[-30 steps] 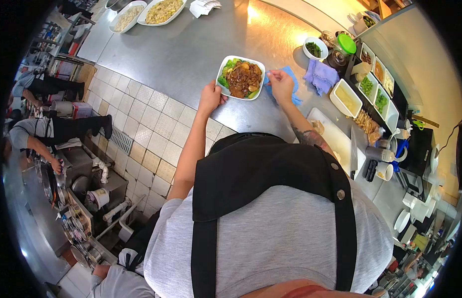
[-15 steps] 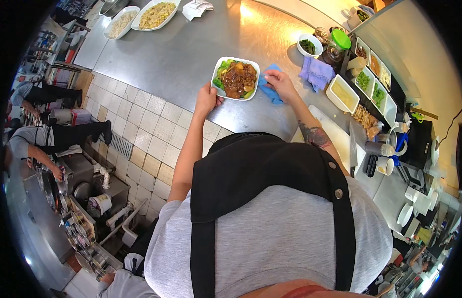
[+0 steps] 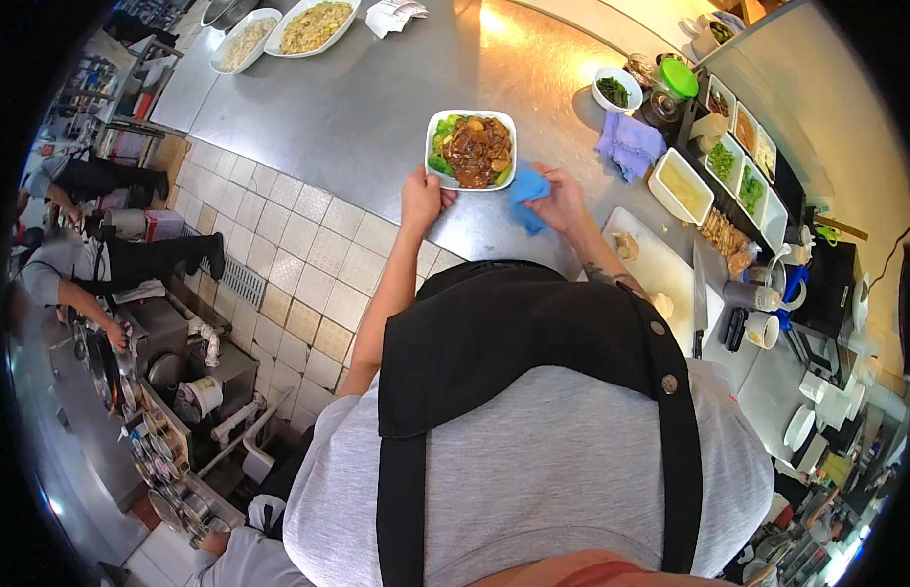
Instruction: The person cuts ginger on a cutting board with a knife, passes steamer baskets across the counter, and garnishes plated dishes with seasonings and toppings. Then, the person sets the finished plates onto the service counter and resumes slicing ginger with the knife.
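Note:
A square white bowl (image 3: 512, 147) of glossy brown meat in sauce (image 3: 477, 149) with green vegetables (image 3: 441, 164) stands near the counter's front edge. My left hand (image 3: 426, 203) is closed at the bowl's lower left corner, its thumb against the side and fingers curled under the edge. To the right of the bowl, my right hand (image 3: 561, 203) pinches a crumpled blue cloth (image 3: 529, 196), which hangs close to the bowl's lower right corner. Part of the right fingers is hidden behind the cloth.
A rice plate (image 3: 244, 44), a fried rice plate (image 3: 316, 27) and paper slips (image 3: 394, 15) lie at the far left. Right are a purple cloth (image 3: 631, 145), a bowl of greens (image 3: 614, 90), ingredient trays (image 3: 682, 188), a cutting board (image 3: 660, 264) and a knife (image 3: 701, 293). Co-workers (image 3: 73, 259) stand left.
My right hand has taken up the blue cloth from the counter and bunched it beside the bowl. The bowl and my left hand have stayed nearly in place.

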The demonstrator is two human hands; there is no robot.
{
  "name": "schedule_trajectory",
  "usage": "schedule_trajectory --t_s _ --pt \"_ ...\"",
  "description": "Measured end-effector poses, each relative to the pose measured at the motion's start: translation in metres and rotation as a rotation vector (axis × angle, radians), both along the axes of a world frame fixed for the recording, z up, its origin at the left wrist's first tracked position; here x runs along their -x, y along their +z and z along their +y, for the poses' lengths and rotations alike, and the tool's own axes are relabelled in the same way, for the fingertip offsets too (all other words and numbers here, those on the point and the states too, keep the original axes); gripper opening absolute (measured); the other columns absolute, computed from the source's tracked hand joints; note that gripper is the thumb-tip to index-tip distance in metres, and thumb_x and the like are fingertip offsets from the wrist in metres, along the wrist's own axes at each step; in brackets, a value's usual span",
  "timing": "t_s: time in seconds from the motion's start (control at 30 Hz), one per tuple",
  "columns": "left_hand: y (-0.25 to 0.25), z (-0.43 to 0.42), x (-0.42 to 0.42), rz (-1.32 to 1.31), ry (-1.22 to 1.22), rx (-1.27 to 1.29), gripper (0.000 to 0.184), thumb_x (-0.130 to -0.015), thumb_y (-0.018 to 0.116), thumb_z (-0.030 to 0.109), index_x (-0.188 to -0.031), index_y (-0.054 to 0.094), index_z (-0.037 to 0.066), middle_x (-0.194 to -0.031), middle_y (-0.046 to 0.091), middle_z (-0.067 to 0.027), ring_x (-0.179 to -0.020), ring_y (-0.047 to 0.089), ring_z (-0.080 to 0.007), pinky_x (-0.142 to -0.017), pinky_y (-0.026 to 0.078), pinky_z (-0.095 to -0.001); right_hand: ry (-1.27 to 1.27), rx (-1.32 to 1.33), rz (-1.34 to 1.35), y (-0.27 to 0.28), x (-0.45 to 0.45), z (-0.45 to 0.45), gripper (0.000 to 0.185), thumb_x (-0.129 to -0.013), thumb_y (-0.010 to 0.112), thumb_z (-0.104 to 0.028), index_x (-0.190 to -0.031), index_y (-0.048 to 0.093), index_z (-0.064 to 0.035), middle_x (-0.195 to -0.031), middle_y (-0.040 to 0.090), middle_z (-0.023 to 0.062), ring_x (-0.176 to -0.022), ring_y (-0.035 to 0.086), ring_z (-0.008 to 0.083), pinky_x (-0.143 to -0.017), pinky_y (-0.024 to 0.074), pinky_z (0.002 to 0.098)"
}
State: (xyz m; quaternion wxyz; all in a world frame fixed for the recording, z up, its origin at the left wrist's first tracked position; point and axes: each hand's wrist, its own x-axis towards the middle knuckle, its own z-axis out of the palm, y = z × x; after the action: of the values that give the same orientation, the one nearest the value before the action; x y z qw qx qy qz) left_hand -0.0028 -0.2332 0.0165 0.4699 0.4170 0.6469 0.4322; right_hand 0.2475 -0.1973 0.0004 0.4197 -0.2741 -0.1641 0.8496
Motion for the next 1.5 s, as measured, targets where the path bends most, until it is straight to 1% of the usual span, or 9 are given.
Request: schedule_trajectory --t_s 0.07,0.17,0.33,0.7,0.87,1.0,1.17,1.37,1.5 --pt "0.001 -0.005 -0.007 -0.035 0.039 0.005 0.023 -0.085 0.036 0.008 -0.091 0.054 -0.005 -0.060 0.062 -0.0110 -0.047 0.056 -0.0144 -0.044 0.045 -0.0281 -0.195 0.014 -0.146 0.013 -0.018 0.006 0.015 -0.082 0.044 -0.017 -0.087 0.053 -0.0063 -0.077 0.056 0.0049 -0.077 0.057 0.0202 -0.073 0.0482 0.0375" --pt "-0.002 -0.004 -0.008 -0.051 0.051 0.039 0.023 -0.086 0.036 0.008 -0.092 0.054 -0.005 -0.061 0.062 -0.0110 -0.046 0.056 -0.0144 -0.045 0.046 -0.0281 -0.495 -0.268 -1.099 0.038 -0.030 0.012 0.022 -0.083 0.051 -0.014 -0.101 0.054 -0.0031 -0.087 0.059 0.0075 -0.075 0.059 0.0177 -0.068 0.0496 0.0336" --pt "0.000 -0.003 -0.009 -0.059 0.046 0.049 0.025 -0.085 0.033 0.007 -0.094 0.054 -0.005 -0.061 0.062 -0.0110 -0.046 0.057 -0.0148 -0.045 0.047 -0.0287 -0.102 -1.293 -1.585 -0.002 -0.006 -0.018 0.047 -0.080 0.061 -0.011 -0.121 0.046 0.0040 -0.121 0.050 0.0231 -0.114 0.048 0.0364 -0.098 0.0393 0.0378" --pt "-0.005 0.004 -0.009 -0.007 0.057 -0.023 0.023 -0.085 0.035 0.007 -0.084 0.054 -0.005 -0.060 0.061 -0.0116 -0.046 0.058 -0.0166 -0.044 0.048 -0.0306 0.413 -1.834 -0.888 -0.031 0.049 -0.052 0.045 -0.080 0.048 0.000 -0.125 0.046 0.0020 -0.130 0.044 0.0207 -0.126 0.038 0.0345 -0.104 0.0332 0.0386" --pt "0.008 -0.001 -0.008 0.067 0.056 -0.049 0.022 -0.084 0.037 0.008 -0.087 0.055 -0.004 -0.059 0.060 -0.0125 -0.047 0.058 -0.0185 -0.046 0.048 -0.0327 0.400 -1.615 -0.986 0.006 0.027 -0.045 0.036 -0.081 0.048 0.000 -0.116 0.055 -0.0022 -0.128 0.049 0.0129 -0.125 0.040 0.0294 -0.104 0.0333 0.0362" --pt "0.000 0.000 -0.007 0.244 0.056 -0.172 0.024 -0.082 0.041 0.015 -0.086 0.057 -0.003 -0.057 0.059 -0.0159 -0.047 0.059 -0.0260 -0.050 0.047 -0.0402 0.256 -1.503 -1.472 0.020 -0.022 -0.012 0.034 -0.080 0.049 -0.003 -0.111 0.059 -0.0079 -0.126 0.052 0.0098 -0.121 0.044 0.0274 -0.098 0.0376 0.0394" --pt "-0.011 0.009 0.000 0.062 -0.029 -0.018 0.019 -0.084 0.037 0.007 -0.088 0.052 -0.003 -0.058 0.061 -0.0125 -0.045 0.058 -0.0180 -0.044 0.048 -0.0319 0.181 -1.253 -1.815 0.040 -0.066 0.021 0.033 -0.078 0.056 -0.008 -0.109 0.061 -0.0143 -0.119 0.055 0.0069 -0.114 0.047 0.0262 -0.089 0.0385 0.0432" --pt "-0.002 0.001 -0.005 0.046 -0.024 -0.032 0.018 -0.084 0.036 0.004 -0.093 0.050 -0.004 -0.058 0.061 -0.0122 -0.044 0.057 -0.0160 -0.043 0.048 -0.0303 -0.230 -0.922 -1.879 0.058 -0.058 -0.006 0.027 -0.068 0.067 -0.008 -0.095 0.064 -0.0084 -0.101 0.059 0.0120 -0.096 0.056 0.0307 -0.078 0.0461 0.0401" --pt "0.000 -0.004 0.003 0.057 -0.098 0.033 0.020 -0.085 0.036 0.004 -0.093 0.053 -0.003 -0.057 0.060 -0.0115 -0.043 0.056 -0.0156 -0.043 0.047 -0.0299 -0.180 -0.854 -1.952 0.034 -0.065 -0.007 0.010 -0.070 0.066 -0.011 -0.075 0.063 -0.0032 -0.083 0.060 0.0169 -0.079 0.059 0.0345 -0.071 0.0477 0.0417"
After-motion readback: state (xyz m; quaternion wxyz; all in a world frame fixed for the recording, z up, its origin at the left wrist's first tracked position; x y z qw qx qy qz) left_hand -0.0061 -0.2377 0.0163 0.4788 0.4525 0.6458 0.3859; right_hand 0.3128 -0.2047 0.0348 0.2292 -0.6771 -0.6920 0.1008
